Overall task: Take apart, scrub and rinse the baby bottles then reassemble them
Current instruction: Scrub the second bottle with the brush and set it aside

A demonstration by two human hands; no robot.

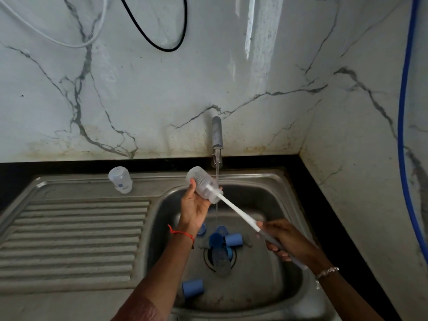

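Note:
My left hand (194, 206) grips a clear baby bottle (201, 184) tilted over the sink bowl, its mouth pointing down and to the right. My right hand (283, 242) holds the long white handle of a bottle brush (236, 210); the brush head is inside the bottle. Water runs from the tap (217, 141) just to the right of the bottle. A second clear bottle (120, 180) stands upside down on the sink's back ledge. Several blue caps and rings (233, 239) and another bottle (220, 258) lie at the bottom of the bowl, with one blue cap (193, 288) nearer me.
The steel sink (273, 181) has a ribbed draining board (76, 237) on its left. A marble wall rises behind and at the right, with a blue hose (404, 112) hanging down the right side and cables at the top.

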